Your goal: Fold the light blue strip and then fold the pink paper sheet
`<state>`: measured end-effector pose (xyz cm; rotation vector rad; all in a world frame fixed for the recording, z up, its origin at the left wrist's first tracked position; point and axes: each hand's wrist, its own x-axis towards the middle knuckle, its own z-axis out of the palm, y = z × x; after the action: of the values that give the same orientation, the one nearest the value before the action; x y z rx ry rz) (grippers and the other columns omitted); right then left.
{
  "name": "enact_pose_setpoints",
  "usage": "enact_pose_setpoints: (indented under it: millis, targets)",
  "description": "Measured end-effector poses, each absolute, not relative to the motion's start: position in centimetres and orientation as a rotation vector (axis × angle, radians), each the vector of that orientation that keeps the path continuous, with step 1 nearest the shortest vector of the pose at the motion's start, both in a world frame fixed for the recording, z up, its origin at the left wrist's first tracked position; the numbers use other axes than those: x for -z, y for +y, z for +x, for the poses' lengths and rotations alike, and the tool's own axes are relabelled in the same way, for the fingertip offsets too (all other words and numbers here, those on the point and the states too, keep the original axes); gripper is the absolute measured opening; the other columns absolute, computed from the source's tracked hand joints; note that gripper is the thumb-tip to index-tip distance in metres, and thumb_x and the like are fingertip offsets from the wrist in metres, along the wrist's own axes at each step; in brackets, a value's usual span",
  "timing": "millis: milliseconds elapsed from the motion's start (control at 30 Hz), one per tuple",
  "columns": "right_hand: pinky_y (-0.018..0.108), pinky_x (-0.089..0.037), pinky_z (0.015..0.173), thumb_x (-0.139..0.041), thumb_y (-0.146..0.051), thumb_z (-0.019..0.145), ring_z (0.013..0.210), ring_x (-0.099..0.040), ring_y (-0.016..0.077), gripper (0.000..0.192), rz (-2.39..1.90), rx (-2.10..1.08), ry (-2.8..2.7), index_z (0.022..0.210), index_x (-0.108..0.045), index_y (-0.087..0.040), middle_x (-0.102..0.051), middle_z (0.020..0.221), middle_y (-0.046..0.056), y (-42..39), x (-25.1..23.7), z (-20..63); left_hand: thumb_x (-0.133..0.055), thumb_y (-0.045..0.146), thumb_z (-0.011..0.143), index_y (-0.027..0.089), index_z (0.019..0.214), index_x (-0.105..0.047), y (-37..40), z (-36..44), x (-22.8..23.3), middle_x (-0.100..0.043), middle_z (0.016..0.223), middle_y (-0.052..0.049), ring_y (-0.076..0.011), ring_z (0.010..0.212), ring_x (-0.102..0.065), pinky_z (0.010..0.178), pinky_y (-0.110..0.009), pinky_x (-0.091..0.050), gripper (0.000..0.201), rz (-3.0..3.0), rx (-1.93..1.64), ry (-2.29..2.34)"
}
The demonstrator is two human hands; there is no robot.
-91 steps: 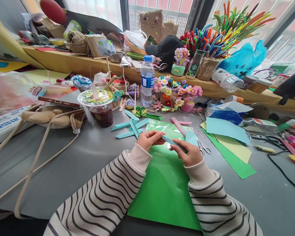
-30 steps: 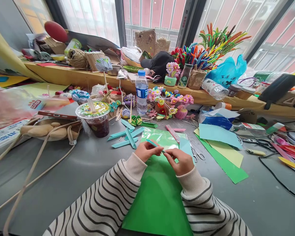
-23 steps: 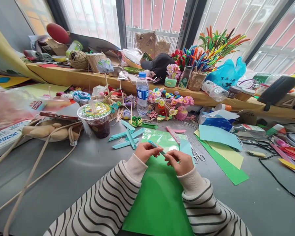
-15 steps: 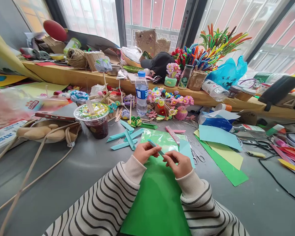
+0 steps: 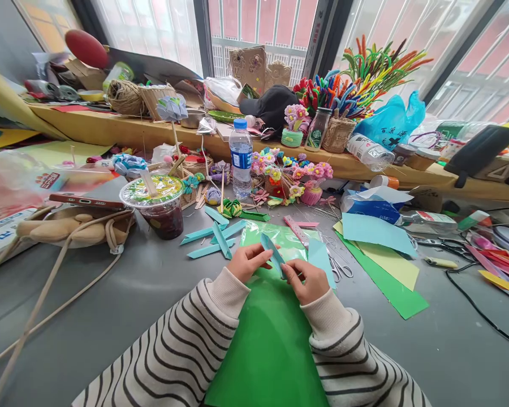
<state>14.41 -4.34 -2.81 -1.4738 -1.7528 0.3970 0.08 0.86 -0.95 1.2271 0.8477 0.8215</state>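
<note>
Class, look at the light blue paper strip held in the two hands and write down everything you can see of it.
The light blue paper strip is narrow, flat-looking folded paper in pale teal, with a pointed upper end. It is held tilted above the green sheet, its top leaning up and to the left. The left hand pinches its side, and the right hand grips its lower end, which the fingers hide. It matches the loose strips lying on the grey table.
</note>
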Motion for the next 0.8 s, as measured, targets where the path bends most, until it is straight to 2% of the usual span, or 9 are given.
enact_pose_setpoints:
  millis: [133, 267, 367, 467, 567, 633, 700, 800]
  targets:
    - [0.022, -0.035, 0.043, -0.040, -0.035, 0.076, 0.039, -0.045, 0.0098, 0.030, -1.496, -0.390, -1.765, 0.056, -0.055, -0.018, -0.055, 0.046, 0.001, -4.4, 2.7, 14.0, -0.060, 0.040, 0.058, 0.012, 0.068, -0.063, 0.6, 0.3, 1.0, -0.060, 0.061, -0.002, -0.0120, 0.057, -0.053, 0.053, -0.021, -0.043, 0.029, 1.344, -0.786, 0.913]
    - [0.021, -0.036, 0.045, -0.040, -0.038, 0.076, 0.040, -0.047, 0.0089, 0.035, -1.510, -0.397, -1.735, 0.053, -0.055, -0.018, -0.056, 0.046, 0.000, -4.3, 2.2, 14.8, -0.056, 0.040, 0.062, 0.012, 0.055, -0.057, 0.9, 0.0, 1.5, -0.053, 0.048, 0.000, -0.0099, 0.048, -0.049, 0.049, -0.021, -0.040, 0.029, 1.354, -0.886, 1.019]
    - [0.022, -0.036, 0.046, -0.043, -0.039, 0.074, 0.043, -0.049, 0.0102, 0.031, -1.651, -0.176, -1.649, 0.057, -0.058, -0.018, -0.057, 0.050, 0.000, -4.2, 1.9, 17.1, -0.058, 0.038, 0.062, 0.013, 0.046, -0.050, 1.1, -0.5, 1.1, -0.048, 0.043, 0.003, -0.0081, 0.044, -0.047, 0.049, -0.020, -0.039, 0.030, 1.393, -0.970, 1.078]
    - [0.025, -0.037, 0.048, -0.047, -0.042, 0.071, 0.047, -0.050, 0.0129, 0.027, -1.820, 0.060, -1.605, 0.062, -0.057, -0.018, -0.060, 0.059, 0.002, -4.1, 2.0, 19.7, -0.060, 0.037, 0.059, 0.014, 0.047, -0.049, 1.3, -1.3, 0.0, -0.046, 0.041, 0.004, -0.0074, 0.042, -0.046, 0.047, -0.019, -0.038, 0.028, 1.422, -1.058, 1.161]
    - [0.030, -0.038, 0.052, -0.050, -0.049, 0.065, 0.055, -0.052, 0.0178, 0.032, -1.898, 0.193, -1.636, 0.067, -0.057, -0.018, -0.061, 0.063, 0.005, -3.9, 2.6, 20.7, -0.061, 0.037, 0.058, 0.015, 0.046, -0.049, 1.8, -2.5, -1.0, -0.046, 0.039, 0.004, -0.0071, 0.038, -0.044, 0.043, -0.018, -0.037, 0.027, 1.463, -1.118, 1.301]
    - [0.033, -0.039, 0.055, -0.051, -0.052, 0.062, 0.061, -0.052, 0.0206, 0.038, -1.904, 0.257, -1.701, 0.072, -0.057, -0.016, -0.061, 0.068, 0.007, -3.8, 3.1, 20.4, -0.058, 0.037, 0.060, 0.015, 0.049, -0.052, 2.4, -3.2, -1.1, -0.046, 0.037, 0.004, -0.0080, 0.037, -0.045, 0.041, -0.018, -0.037, 0.026, 1.487, -1.164, 1.384]
    - [0.034, -0.040, 0.059, -0.053, -0.051, 0.060, 0.067, -0.053, 0.0226, 0.041, -1.882, 0.305, -1.779, 0.080, -0.057, -0.015, -0.061, 0.074, 0.009, -3.7, 3.5, 19.7, -0.054, 0.037, 0.064, 0.014, 0.060, -0.058, 3.0, -3.8, -0.8, -0.049, 0.041, 0.002, -0.0093, 0.037, -0.047, 0.040, -0.019, -0.038, 0.023, 1.490, -1.191, 1.460]
    - [0.034, -0.041, 0.062, -0.053, -0.041, 0.062, 0.074, -0.054, 0.0234, 0.039, -1.850, 0.310, -1.910, 0.091, -0.054, -0.015, -0.061, 0.083, 0.010, -3.7, 3.7, 19.0, -0.049, 0.032, 0.067, 0.013, 0.093, -0.055, 3.6, -4.1, 0.1, -0.059, 0.071, -0.004, -0.0092, 0.043, -0.051, 0.038, -0.018, -0.040, 0.033, 1.495, -1.245, 1.543]
